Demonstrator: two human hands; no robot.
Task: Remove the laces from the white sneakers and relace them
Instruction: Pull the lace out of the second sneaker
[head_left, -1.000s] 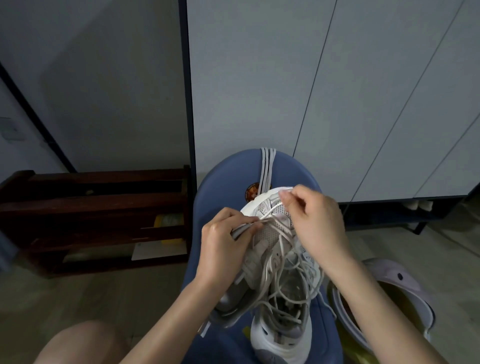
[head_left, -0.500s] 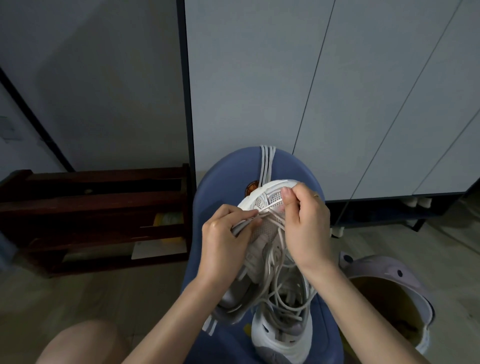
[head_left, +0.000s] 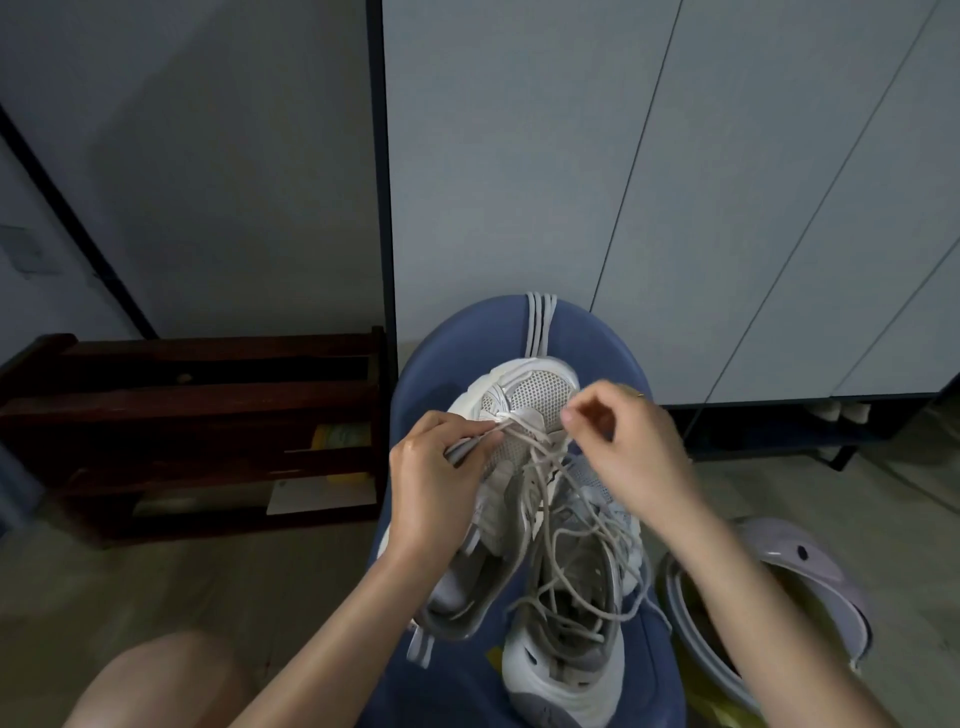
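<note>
white sneaker (head_left: 524, 415) on blue chair (head_left: 431, 384), left hand (head_left: 434, 483) pinching lace (head_left: 535, 452) — right hand (head_left: 628, 447) curled, grip unclear

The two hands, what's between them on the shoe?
In the head view, the mesh toe of the sneaker and a stretch of lace lie between the left hand and the right hand.

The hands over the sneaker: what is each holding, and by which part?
The left hand grips the white sneaker near its toe, pinching the lace at the lowest eyelets. Whether the right hand pinches a strand cannot be told.
</note>
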